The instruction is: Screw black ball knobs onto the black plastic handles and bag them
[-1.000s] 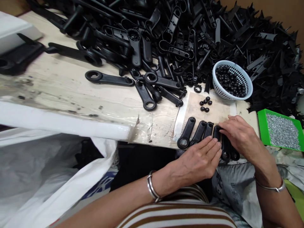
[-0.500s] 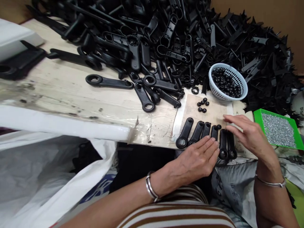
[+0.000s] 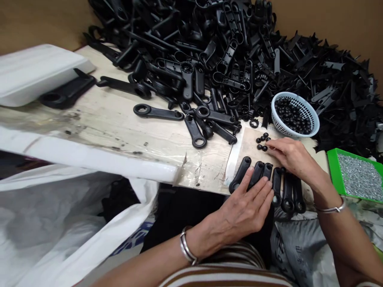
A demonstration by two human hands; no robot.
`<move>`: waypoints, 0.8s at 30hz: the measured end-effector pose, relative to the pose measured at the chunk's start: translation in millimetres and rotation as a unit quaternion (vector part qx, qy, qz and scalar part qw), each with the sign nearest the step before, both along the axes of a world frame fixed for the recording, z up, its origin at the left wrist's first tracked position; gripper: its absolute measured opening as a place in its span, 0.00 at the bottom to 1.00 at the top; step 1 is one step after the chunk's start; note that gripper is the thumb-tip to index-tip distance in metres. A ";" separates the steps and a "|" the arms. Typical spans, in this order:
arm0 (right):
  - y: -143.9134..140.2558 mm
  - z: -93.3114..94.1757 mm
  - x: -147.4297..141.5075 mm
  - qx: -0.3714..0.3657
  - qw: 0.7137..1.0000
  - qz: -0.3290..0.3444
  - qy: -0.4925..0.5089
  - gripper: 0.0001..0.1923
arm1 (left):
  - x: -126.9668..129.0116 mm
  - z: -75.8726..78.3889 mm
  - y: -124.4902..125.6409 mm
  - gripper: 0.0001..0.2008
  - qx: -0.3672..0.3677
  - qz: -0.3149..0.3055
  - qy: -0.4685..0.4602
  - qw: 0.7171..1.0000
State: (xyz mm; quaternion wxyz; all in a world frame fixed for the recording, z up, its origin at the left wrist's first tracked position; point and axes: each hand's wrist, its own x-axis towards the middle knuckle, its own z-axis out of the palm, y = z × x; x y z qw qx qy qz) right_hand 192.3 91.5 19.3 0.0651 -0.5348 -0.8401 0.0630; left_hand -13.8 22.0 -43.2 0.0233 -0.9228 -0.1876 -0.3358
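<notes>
Six black elongated plastic handles (image 3: 287,190) lie side by side at the near edge of the pale wooden table (image 3: 161,137). The left hand (image 3: 245,209) rests flat across several, fingers together, thumb apart. The right hand (image 3: 295,156) is at the small round black balls (image 3: 263,138) just beyond; whether its fingertips grip one cannot be determined. A pale-blue perforated plastic basket (image 3: 280,125) stands behind.

Carries, on wooden worktop (image 3: 161,135), a blue basket (image 3: 296,134); before basket, tan sheet (image 3: 249,143) and six black handles (image 3: 287,193); left, loose handles (image 3: 193,127); behind, heaped parts (image 3: 302,69).
</notes>
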 end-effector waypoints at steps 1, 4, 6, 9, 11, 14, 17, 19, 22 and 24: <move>3.8 -0.9 -1.2 -0.006 1.000 0.006 -0.006 0.12 | -0.2 -0.6 0.0 0.13 -0.003 -0.004 -0.001 1.000; 11.3 -3.0 -0.9 -0.029 0.999 0.013 -0.020 0.11 | -0.8 -1.0 0.4 0.13 -0.009 -0.014 -0.005 1.000; 11.3 -2.8 1.7 -0.039 0.999 0.008 0.006 0.11 | -1.2 -0.7 0.8 0.12 -0.010 -0.019 -0.011 1.000; 3.4 1.5 7.3 -0.060 0.993 -0.034 0.096 0.10 | -1.4 -0.6 1.2 0.12 0.000 -0.023 -0.021 1.000; -5.1 6.7 10.4 -0.080 0.981 -0.069 0.164 0.08 | -1.1 -0.4 1.3 0.12 0.007 -0.022 -0.023 0.999; -17.9 16.3 12.0 -0.077 0.967 -0.078 0.228 0.07 | -0.3 0.4 1.2 0.11 0.011 -0.020 -0.013 1.000; -27.7 24.3 9.8 -0.034 0.976 -0.035 0.212 0.07 | 0.9 0.7 0.5 0.11 0.013 -0.013 -0.013 1.000; -32.7 27.2 7.0 -0.001 0.983 0.001 0.183 0.06 | 2.2 -0.6 -0.4 0.10 0.019 -0.008 -0.025 0.999; -39.0 27.4 2.3 0.042 0.990 0.026 0.134 0.04 | 4.5 -4.4 -1.9 0.10 0.021 -0.002 -0.043 0.999; -42.7 25.8 -0.3 0.055 0.992 0.026 0.106 0.03 | 5.6 -6.6 -2.4 0.10 0.017 0.000 -0.048 0.999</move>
